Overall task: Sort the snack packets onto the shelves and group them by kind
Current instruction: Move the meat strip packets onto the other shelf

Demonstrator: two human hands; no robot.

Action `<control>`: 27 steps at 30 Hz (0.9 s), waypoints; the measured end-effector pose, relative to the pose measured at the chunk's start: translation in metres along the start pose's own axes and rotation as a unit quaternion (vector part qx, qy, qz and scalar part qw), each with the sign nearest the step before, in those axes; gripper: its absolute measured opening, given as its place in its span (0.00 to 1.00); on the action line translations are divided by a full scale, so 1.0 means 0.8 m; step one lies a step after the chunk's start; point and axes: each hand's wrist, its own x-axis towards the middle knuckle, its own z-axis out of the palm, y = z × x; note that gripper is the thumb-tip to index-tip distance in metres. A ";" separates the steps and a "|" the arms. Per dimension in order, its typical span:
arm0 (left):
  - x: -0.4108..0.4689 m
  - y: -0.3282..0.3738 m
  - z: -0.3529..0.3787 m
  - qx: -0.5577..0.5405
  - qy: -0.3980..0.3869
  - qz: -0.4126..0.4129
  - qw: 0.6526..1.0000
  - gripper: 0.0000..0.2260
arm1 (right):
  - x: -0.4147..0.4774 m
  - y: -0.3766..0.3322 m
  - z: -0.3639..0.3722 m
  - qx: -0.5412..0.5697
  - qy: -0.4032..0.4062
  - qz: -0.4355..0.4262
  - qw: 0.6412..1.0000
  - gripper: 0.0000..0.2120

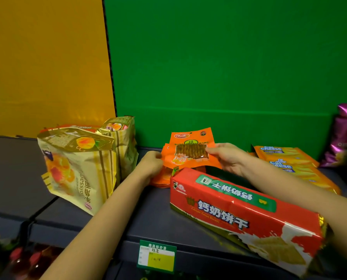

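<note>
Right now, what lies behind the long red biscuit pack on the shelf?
Upright orange packets, gripped by the left hand and right hand, above a flat orange pile. The red biscuit pack covers the pile's right part, so its count is unclear.

"钙奶饼干" red pack [239,215]; "Cal Cheese" pkts [289,160]

A dark grey shelf [152,217] stands before a yellow panel [47,63] and a green panel [229,63]

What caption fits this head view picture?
Left hand and right hand hold orange packets on the shelf by a biscuit pack.
</note>
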 end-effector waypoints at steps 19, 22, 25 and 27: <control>-0.029 0.014 0.001 -0.005 0.001 -0.008 1.000 0.15 | 0.027 0.029 -0.004 -0.315 0.022 -0.039 0.948 0.17; -0.034 0.016 0.003 -0.001 -0.012 -0.014 1.000 0.17 | 0.020 0.027 -0.005 -0.343 -0.011 -0.032 0.939 0.15; -0.038 0.018 0.003 0.006 -0.022 -0.006 1.000 0.14 | 0.010 0.021 -0.009 -0.386 -0.029 -0.032 0.922 0.14; -0.042 0.020 0.003 0.008 -0.032 -0.004 0.999 0.13 | 0.005 0.014 -0.013 -0.436 -0.025 -0.050 0.898 0.17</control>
